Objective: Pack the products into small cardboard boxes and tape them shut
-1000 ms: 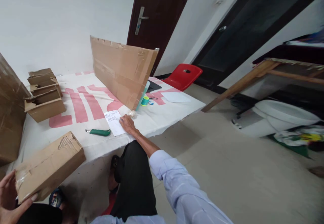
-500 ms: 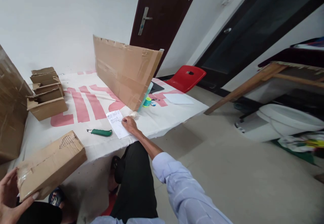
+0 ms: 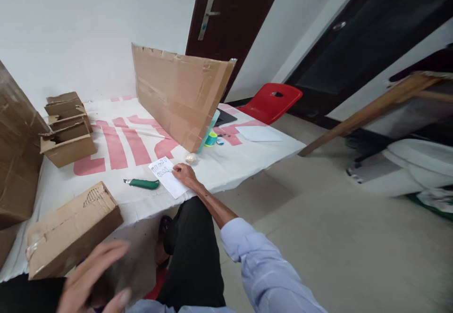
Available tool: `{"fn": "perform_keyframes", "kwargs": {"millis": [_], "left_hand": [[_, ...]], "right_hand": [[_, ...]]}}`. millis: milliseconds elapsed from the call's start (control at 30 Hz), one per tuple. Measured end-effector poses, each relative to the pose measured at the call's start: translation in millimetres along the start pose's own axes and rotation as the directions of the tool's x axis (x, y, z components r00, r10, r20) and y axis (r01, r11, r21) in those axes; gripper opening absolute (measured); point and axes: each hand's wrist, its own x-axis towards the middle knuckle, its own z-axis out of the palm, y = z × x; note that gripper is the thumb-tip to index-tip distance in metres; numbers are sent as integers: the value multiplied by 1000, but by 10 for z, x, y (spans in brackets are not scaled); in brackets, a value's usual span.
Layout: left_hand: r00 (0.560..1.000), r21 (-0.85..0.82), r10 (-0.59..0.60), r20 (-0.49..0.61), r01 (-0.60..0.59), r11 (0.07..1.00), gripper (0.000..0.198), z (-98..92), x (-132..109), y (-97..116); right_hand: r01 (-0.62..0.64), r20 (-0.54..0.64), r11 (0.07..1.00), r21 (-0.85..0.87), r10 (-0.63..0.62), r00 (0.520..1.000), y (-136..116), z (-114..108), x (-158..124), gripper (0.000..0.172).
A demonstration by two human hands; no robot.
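Note:
My right hand (image 3: 186, 176) rests on a white paper sheet (image 3: 177, 189) with rows of small hand-drawn shapes. Its fingers are pinched together at the paper's right side; whatever they hold is too small to make out. My left hand (image 3: 94, 275), somewhat blurred, is in the air with thumb and fingers apart and nothing in it. Just beyond it, a closed cardboard box (image 3: 72, 230) lies at the table's front edge. A green utility knife (image 3: 142, 184) lies between that box and the paper, its blade end to the left.
Small open cardboard boxes (image 3: 69, 149) stand at the back left beside a large carton (image 3: 17, 162). A big cardboard panel (image 3: 179, 94) stands upright on the cloth-covered table, with yellow-green tape (image 3: 211, 139) by its foot. A red chair (image 3: 272, 101) is at the far side.
My left hand has let go of the cardboard box and moved right, toward me. The box stays on the table edge. My right hand remains at the paper. The view has shifted slightly.

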Motion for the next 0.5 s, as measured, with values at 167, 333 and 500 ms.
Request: {"fn": "perform_keyframes", "kwargs": {"millis": [167, 333, 500], "left_hand": [[892, 84, 145, 428, -199, 976, 50, 1369, 1020, 29], [836, 232, 128, 534, -291, 928, 56, 2131, 1554, -95], [844, 231, 155, 514, -310, 922, 57, 2316, 1551, -284]], "right_hand": [[-3, 39, 1000, -9, 3, 999, -26, -40, -184, 15], [10, 57, 1000, -2, -10, 998, 7, -76, -246, 13], [40, 48, 998, 38, -42, 998, 91, -90, -238, 15]]}}
